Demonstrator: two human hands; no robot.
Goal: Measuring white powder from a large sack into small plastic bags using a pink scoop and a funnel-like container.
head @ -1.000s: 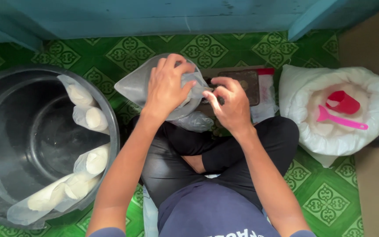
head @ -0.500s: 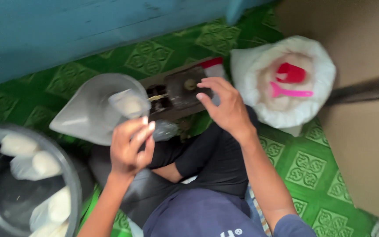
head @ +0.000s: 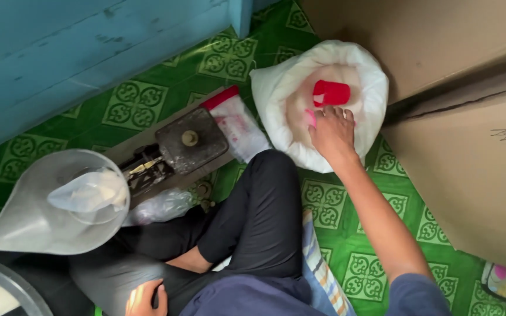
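My right hand reaches into an open white sack of pale powder, its fingers closing over the handle of a pink scoop. A red cup lies in the powder just beyond the fingers. My left hand rests on my dark trouser leg at the bottom edge and holds nothing. A clear plastic pan with a filled plastic bag in it sits at the left, beside a dark metal scale.
A stack of flat plastic bags with a red strip lies between scale and sack. Cardboard boxes fill the right side. A blue wooden wall runs along the back. A metal basin's rim shows bottom left, on the green patterned mat.
My right hand left the scale and moved right into the sack. My left hand let go of the bag in the pan and dropped to my leg. The view swung right.
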